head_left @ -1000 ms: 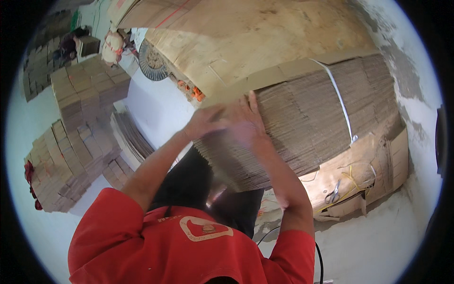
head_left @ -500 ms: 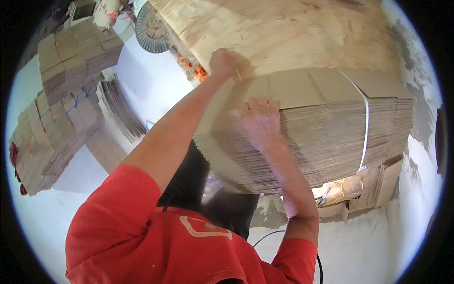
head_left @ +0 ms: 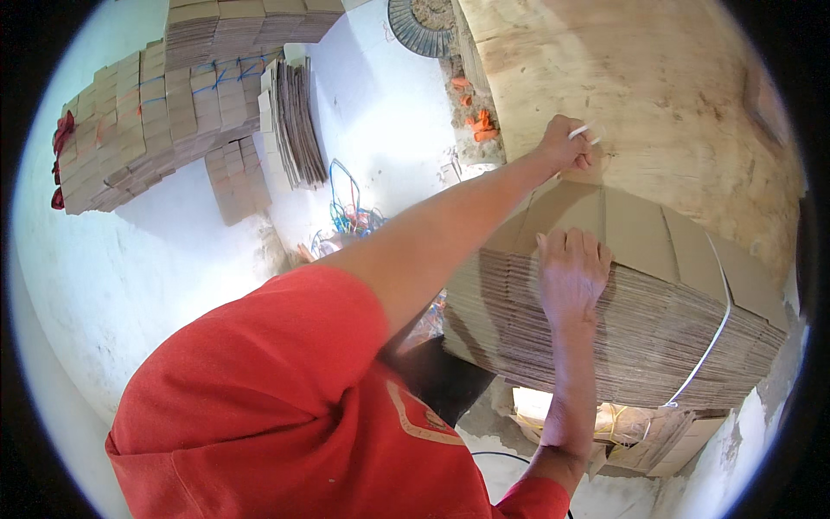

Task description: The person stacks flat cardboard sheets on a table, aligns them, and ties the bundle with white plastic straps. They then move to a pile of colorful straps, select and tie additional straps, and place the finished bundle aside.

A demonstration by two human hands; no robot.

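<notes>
A big stack of flat cardboard sheets (head_left: 648, 324) lies on a plywood board (head_left: 622, 65), its layered edges facing me. A thin white strap (head_left: 714, 336) runs around the stack's right part. My left hand (head_left: 567, 145) is closed at the stack's far left side, and short pieces of white strap (head_left: 578, 131) stick out of the fist. Against the stack's near upper edge rests my right hand (head_left: 572, 272), fingers stretched over the top sheets and thumb apart. It holds nothing that I can see.
Tied cardboard bundles (head_left: 164, 104) stand at the far left, with loose upright sheets (head_left: 294, 121) beside them. Tangled coloured straps (head_left: 353, 221) lie on the floor. Orange scraps (head_left: 482, 125) lie next to the board, near a round ribbed grey object (head_left: 422, 26). A rough wall rises at the right.
The view has swung left, so everything sits further right and lower. My left hand remains closed, now with white strap showing plainly. My right hand stays on the stack's near edge.
</notes>
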